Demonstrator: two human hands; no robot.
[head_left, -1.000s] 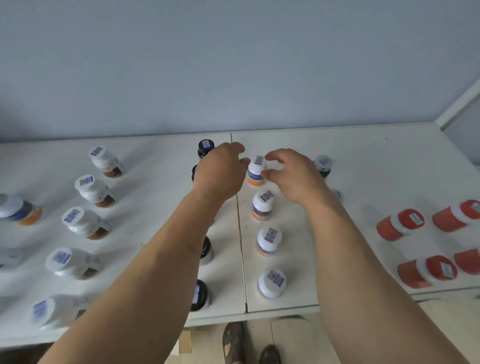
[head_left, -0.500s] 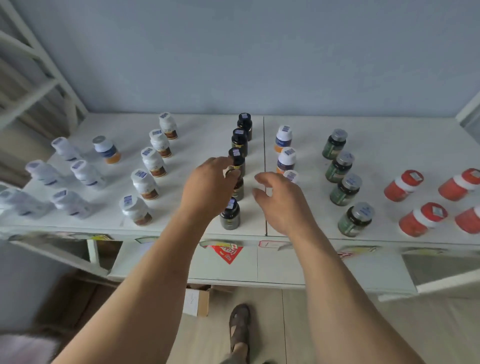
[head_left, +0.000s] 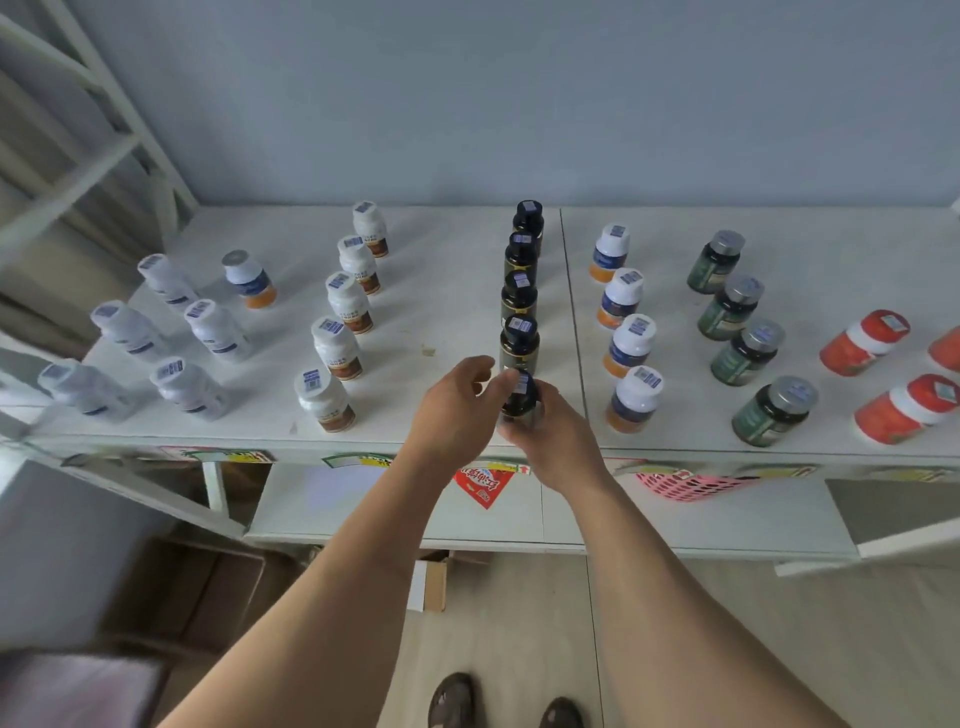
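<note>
A dark bottle (head_left: 521, 397) with a black cap and a barcode sticker stands at the front of a middle column of several like bottles (head_left: 519, 296) on the white table (head_left: 447, 291). My right hand (head_left: 558, 441) grips its body from the right and front. My left hand (head_left: 454, 410) is on its left, fingers curled, with a fingertip against the cap. The lower part of the bottle is hidden by my hands.
Left of the column stand white bottles with brown labels (head_left: 343, 301), and further left more white bottles (head_left: 218, 330). To the right are white bottles with orange bases (head_left: 628, 343), green bottles (head_left: 743, 348) and red bottles (head_left: 865, 343). A pink basket (head_left: 685, 486) sits under the table edge.
The view has pulled back from the table. Both hands came back from the far bottles to the front of the dark column and closed around the front dark bottle.
</note>
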